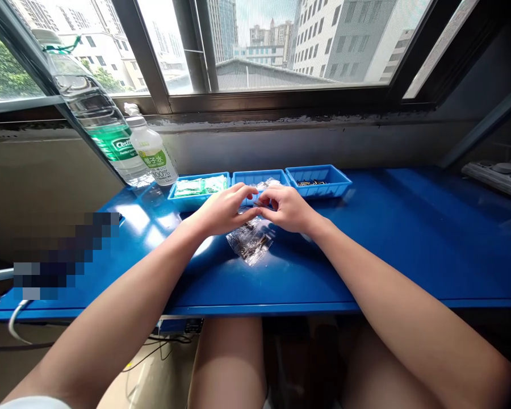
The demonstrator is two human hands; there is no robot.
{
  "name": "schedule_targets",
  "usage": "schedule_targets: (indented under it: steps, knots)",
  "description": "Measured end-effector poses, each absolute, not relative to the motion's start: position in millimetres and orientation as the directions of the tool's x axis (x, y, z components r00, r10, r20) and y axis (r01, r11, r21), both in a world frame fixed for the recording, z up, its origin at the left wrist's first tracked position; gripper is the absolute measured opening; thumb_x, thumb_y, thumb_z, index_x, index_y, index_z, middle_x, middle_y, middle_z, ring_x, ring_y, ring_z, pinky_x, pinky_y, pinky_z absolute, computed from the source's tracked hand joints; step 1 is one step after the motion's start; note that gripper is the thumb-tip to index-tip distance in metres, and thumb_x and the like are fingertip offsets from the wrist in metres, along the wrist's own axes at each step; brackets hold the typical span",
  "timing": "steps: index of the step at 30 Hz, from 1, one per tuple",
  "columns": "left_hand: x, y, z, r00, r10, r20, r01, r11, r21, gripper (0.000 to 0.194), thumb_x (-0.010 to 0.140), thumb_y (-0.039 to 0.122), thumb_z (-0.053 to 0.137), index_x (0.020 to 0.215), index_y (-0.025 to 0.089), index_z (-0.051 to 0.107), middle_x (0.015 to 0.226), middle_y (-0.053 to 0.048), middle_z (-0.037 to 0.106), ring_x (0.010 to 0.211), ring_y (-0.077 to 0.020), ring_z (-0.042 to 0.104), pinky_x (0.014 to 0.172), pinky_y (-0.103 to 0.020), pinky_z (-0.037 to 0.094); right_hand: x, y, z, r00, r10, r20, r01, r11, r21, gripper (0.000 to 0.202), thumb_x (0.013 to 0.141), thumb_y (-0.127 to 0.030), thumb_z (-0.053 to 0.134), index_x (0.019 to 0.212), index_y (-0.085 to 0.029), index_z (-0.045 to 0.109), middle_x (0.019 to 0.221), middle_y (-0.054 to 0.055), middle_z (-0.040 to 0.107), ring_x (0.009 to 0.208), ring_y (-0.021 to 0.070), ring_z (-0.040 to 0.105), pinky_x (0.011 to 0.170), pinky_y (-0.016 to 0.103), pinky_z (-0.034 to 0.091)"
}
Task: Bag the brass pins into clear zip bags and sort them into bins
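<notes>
Along the left end of the blue tabletop [409, 244], a patch blurred into squares hides whatever lies there from you, and a white cable [19, 317] loops down beside it at the near edge. Next come a large water bottle [97, 113] with a green label and, just beside it, a smaller bottle [155, 156] marked 100%. From there your 3 blue bins run in a row. The left bin [182, 204] holds green-and-white packets. In front of it and the middle bin is your left hand [230, 209], fingers bent, thumb and forefinger partly apart; you cannot tell whether it has hold of anything. Under your hands, clear packets [251, 244] with small dark pieces inside lie on the tabletop, their far ends covered by your fingers. Behind, the middle bin [259, 175] holds clear wrapping, partly hidden. Your right hand [286, 207] is curled, its thumb and forefinger drawn close together near your left fingertips; a dark sliver shows there, too small to name, and you cannot tell which hand grips it. Next, the right bin [330, 191] contains small dark and pale pieces, and at the far right sits a white power strip [500, 180].
</notes>
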State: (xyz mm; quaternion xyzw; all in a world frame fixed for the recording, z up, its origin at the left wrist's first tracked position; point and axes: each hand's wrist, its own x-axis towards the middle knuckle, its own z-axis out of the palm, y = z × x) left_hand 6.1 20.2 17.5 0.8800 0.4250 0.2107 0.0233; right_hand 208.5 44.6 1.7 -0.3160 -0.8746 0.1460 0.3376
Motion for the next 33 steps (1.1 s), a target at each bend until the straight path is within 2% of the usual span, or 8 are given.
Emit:
schedule_targets:
  steps: [8,11,14,18,20,26,30,33]
  knots:
    - [5.9,23.6,14.2,0.598,0.703,0.385,0.714,-0.685,0.143,0.029,0.097,0.031,0.043,0.083,0.015,0.064,0.079,-0.006,0.066,0.070,-0.0144,0.058,0.061,-0.025,0.037,208.6,40.3,3.0,-0.573,0.707,0.415,0.431,0.691,-0.581,0.016,0.086,-0.034,0.059,0.088,-0.019,0.057,0.077,0.002,0.065,0.065,0.0140,0.057,0.060,0.025,0.041]
    - [5.3,24.7,12.8,0.594,0.687,0.419,0.708,-0.693,0.133,0.028,0.096,0.028,0.043,0.084,0.015,0.065,0.078,-0.005,0.065,0.068,-0.0140,0.058,0.060,-0.024,0.037,209.1,39.7,3.1,-0.578,0.731,0.363,0.405,0.643,-0.650,0.023,0.082,-0.033,0.063,0.097,-0.018,0.054,0.080,0.002,0.065,0.065,0.0137,0.058,0.059,0.025,0.042]
    - [4.1,25.0,13.7,0.580,0.672,0.461,0.698,-0.701,0.143,0.029,0.097,0.030,0.043,0.090,0.016,0.067,0.081,-0.006,0.067,0.070,-0.0145,0.059,0.062,-0.024,0.040,209.3,40.1,3.5,-0.601,0.747,0.284,0.361,0.571,-0.737,0.030,0.080,-0.033,0.065,0.104,-0.017,0.055,0.071,-0.002,0.061,0.063,0.0128,0.055,0.059,0.025,0.041]
    - [2.0,24.1,17.6,0.566,0.640,0.519,0.673,-0.723,0.157,0.030,0.097,0.031,0.042,0.096,0.016,0.069,0.090,-0.008,0.069,0.077,-0.0154,0.062,0.067,-0.025,0.044,208.4,41.8,5.0,-0.687,0.716,0.123,0.214,0.361,-0.908,0.027,0.082,-0.042,0.064,0.084,-0.016,0.060,0.071,-0.001,0.059,0.064,0.0127,0.056,0.053,0.024,0.040]
    - [1.3,23.9,18.9,0.572,0.621,0.536,0.656,-0.738,0.156,0.031,0.098,0.031,0.042,0.096,0.016,0.069,0.091,-0.008,0.069,0.078,-0.0151,0.062,0.069,-0.025,0.045,207.8,42.7,5.8,-0.684,0.725,0.082,0.167,0.265,-0.950,0.030,0.083,-0.044,0.061,0.077,-0.015,0.060,0.074,0.002,0.061,0.063,0.0122,0.056,0.050,0.023,0.040]
    - [0.9,23.7,19.9,0.558,0.605,0.568,0.655,-0.741,0.145,0.033,0.098,0.035,0.042,0.096,0.016,0.069,0.087,-0.008,0.068,0.074,-0.0141,0.060,0.067,-0.025,0.045,209.6,44.5,7.0,-0.644,0.760,0.088,0.101,0.198,-0.975,0.033,0.077,-0.046,0.071,0.082,-0.014,0.065,0.077,0.004,0.067,0.061,0.0113,0.058,0.047,0.021,0.041]
    - [0.4,24.2,19.1,0.559,0.602,0.570,0.661,-0.739,0.133,0.031,0.098,0.032,0.042,0.096,0.016,0.069,0.087,-0.007,0.068,0.074,-0.0138,0.060,0.067,-0.024,0.044,210.6,44.2,7.1,-0.651,0.752,0.105,0.122,0.239,-0.963,0.037,0.082,-0.050,0.065,0.084,-0.013,0.069,0.087,0.008,0.070,0.066,0.0149,0.065,0.046,0.021,0.043]
    - [0.0,25.2,17.6,0.550,0.615,0.566,0.682,-0.722,0.121,0.030,0.098,0.032,0.043,0.093,0.016,0.068,0.084,-0.007,0.067,0.073,-0.0139,0.059,0.065,-0.024,0.043,209.6,44.5,5.6,-0.617,0.772,0.150,0.164,0.313,-0.935,0.040,0.083,-0.052,0.063,0.084,-0.013,0.071,0.080,0.007,0.070,0.064,0.0148,0.064,0.045,0.022,0.043]
